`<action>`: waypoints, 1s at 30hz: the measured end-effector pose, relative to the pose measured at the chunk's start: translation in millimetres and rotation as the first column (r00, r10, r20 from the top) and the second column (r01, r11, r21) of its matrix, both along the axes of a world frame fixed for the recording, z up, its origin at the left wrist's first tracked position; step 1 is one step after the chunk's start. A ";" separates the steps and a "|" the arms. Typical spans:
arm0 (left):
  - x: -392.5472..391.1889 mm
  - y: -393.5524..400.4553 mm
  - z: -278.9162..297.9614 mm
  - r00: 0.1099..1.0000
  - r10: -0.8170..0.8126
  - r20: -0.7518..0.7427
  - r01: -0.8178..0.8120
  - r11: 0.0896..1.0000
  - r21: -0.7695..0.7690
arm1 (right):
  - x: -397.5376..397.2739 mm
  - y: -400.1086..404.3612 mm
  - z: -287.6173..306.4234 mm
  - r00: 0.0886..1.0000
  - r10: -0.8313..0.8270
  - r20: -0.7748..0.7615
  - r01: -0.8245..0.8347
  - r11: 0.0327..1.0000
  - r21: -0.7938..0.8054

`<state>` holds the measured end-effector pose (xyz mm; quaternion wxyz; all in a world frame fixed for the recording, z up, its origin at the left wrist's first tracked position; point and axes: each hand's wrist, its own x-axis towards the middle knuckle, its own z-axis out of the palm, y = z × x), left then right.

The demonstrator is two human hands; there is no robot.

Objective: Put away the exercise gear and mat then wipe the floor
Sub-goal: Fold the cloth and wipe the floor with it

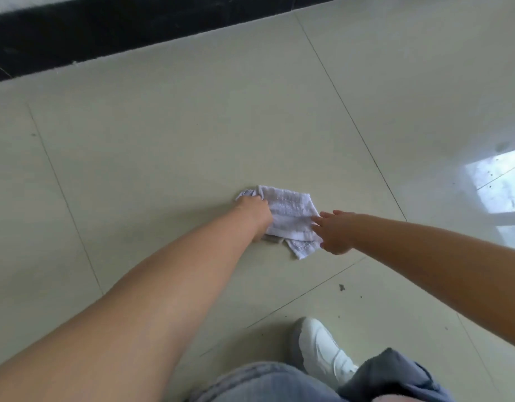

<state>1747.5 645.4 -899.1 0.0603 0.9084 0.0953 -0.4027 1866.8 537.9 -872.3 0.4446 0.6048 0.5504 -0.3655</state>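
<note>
While crouched low over a pale tiled floor (192,117), seen from head height looking down. White towel (291,216) lying crumpled flat on the tiles near the middle of the view, folded over itself, one corner trailing toward the viewer. Left hand (255,217) on the towel's left edge, fingers curled down into the cloth and gripping a bunched fold. Right hand (334,232) at the towel's right edge, fingers straight and spread, fingertips touching the cloth without closing round it. Both bare forearms reaching forward from the bottom corners and meeting at the towel. Thin dark grout lines crossing the floor on a slant. Black skirting band (105,33) running along the top left where floor meets wall. Bright window reflection (500,187) shining on the glossy tiles at the right edge. Small dark crumbs of dirt (342,287) scattered on the tile just nearer than the towel, to the right. White shoe (323,352) planted on the floor at the bottom, close to the viewer, with blue denim trouser legs (265,384) beside and over it.
</note>
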 end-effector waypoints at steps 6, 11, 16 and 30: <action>-2.6 -3.0 10.0 0.994 0.025 -0.109 -0.027 1.000 -0.015 | -20.9 -6.3 -16.0 0.968 -0.249 -0.035 0.252 0.960 0.123; 4.6 4.8 19.9 0.992 -0.029 -0.126 0.028 1.000 -0.009 | -21.5 -25.1 -20.2 0.913 -0.383 -0.140 0.404 0.898 0.177; 20.2 9.0 9.1 0.996 -0.020 -0.083 0.022 0.999 0.027 | 10.8 -24.8 -26.9 0.941 -0.329 -0.076 0.337 0.900 0.277; 59.3 96.5 -14.9 0.839 0.517 0.170 -0.527 0.849 0.018 | 79.6 143.1 -56.3 0.879 -0.394 -0.269 0.477 0.726 0.496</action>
